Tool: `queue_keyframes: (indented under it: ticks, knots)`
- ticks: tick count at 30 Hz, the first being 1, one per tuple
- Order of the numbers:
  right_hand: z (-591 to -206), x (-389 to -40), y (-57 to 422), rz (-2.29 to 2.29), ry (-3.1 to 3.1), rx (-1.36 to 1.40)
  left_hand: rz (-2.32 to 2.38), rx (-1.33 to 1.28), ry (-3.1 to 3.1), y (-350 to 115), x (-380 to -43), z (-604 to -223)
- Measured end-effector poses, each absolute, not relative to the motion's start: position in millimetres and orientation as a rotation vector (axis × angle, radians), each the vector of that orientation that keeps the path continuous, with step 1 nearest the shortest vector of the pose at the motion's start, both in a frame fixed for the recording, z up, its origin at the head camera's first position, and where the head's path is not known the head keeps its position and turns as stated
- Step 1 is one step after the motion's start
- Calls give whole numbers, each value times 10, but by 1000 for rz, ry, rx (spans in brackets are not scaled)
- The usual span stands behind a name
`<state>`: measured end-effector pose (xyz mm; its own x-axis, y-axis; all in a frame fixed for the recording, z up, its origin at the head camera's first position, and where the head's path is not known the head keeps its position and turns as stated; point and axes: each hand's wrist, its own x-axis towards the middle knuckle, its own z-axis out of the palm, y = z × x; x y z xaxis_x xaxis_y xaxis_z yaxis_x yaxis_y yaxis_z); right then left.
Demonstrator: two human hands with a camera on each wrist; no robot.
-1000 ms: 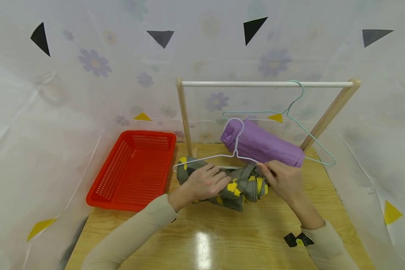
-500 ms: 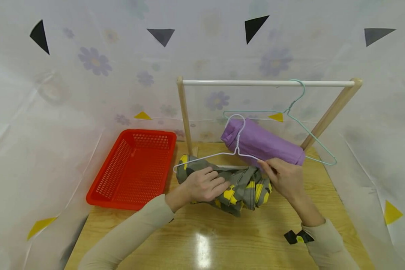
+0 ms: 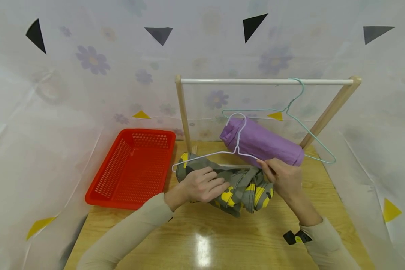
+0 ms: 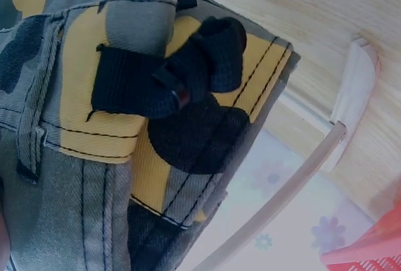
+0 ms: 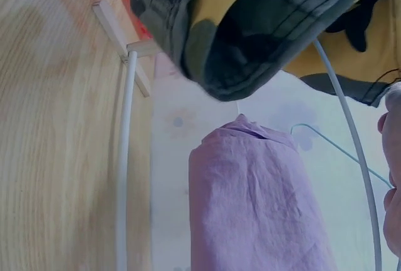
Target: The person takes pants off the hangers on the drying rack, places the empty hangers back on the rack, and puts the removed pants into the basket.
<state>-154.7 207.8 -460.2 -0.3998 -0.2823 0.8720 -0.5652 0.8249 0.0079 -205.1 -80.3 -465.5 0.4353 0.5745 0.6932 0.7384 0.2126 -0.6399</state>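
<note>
Camouflage trousers (image 3: 246,191), grey with yellow and black patches, hang bunched over a white wire hanger (image 3: 237,144) above the table. My left hand (image 3: 204,185) grips the trousers near their middle, fingers curled over the cloth. With thumb and fingers, my right hand (image 3: 283,178) pinches the hanger's right shoulder; the hook points up and away. A waistband with belt loops and a black strap (image 4: 169,77) shows in the left wrist view. Beneath the trousers in the right wrist view runs the hanger's wire (image 5: 351,127). The hanger's lower bar is mostly covered by cloth.
A rack with a white rail (image 3: 236,81) and wooden posts stands behind. On the rail hangs a mint-green hanger (image 3: 290,108). A rolled purple cloth (image 3: 263,140) lies behind my right hand. A red plastic basket (image 3: 102,159) sits at the left of the wooden table (image 3: 165,240).
The hanger has risen slightly with my right hand. The right end of the trousers has shifted a little down and to the right. My left hand keeps its hold, slightly farther left.
</note>
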Motion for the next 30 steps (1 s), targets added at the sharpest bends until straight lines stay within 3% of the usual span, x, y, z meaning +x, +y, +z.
queue_keyframes:
  ticks: [30]
  knots:
    - [-4722, -1665, 2079, 254, -1809, 539, -315, -1541, -1080, -729, -1889, -4484]
